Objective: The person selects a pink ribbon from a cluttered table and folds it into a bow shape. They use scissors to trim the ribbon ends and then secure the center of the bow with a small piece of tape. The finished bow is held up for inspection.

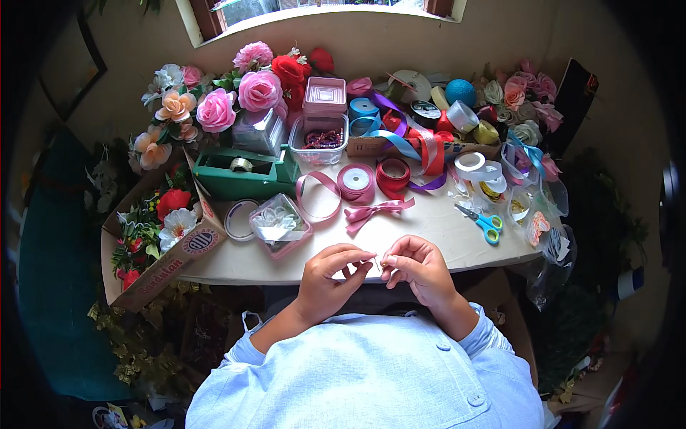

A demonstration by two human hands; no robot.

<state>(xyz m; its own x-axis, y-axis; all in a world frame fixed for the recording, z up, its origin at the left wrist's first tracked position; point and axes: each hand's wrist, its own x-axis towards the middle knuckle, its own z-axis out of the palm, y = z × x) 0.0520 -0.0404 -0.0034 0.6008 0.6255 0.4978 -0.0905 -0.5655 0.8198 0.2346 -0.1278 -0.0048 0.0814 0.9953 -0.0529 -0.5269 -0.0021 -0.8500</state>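
Observation:
Over the table's near edge, my left hand [329, 279] and my right hand [420, 271] face each other with the fingertips close together. A thin strand [377, 263], perhaps wire or thread, spans the small gap between them. Thumb and index finger of the right hand pinch it along with a tiny gold-coloured bit. At the left fingertips the strand's upper end seems held, though it is very fine. Just beyond lies a tied pink satin ribbon bow [378, 213]. A pink ribbon spool [356, 183] with a loose loop and a dark red ribbon spool [393, 177] lie behind it.
Blue-handled scissors [489, 228] lie at right, near tape rolls [477, 163] and plastic bags [554, 246]. To the left are a green tape dispenser [214, 174], a clear box [280, 225] and a carton [166, 271] of artificial flowers. A ribbon-filled box [370, 146] stands behind.

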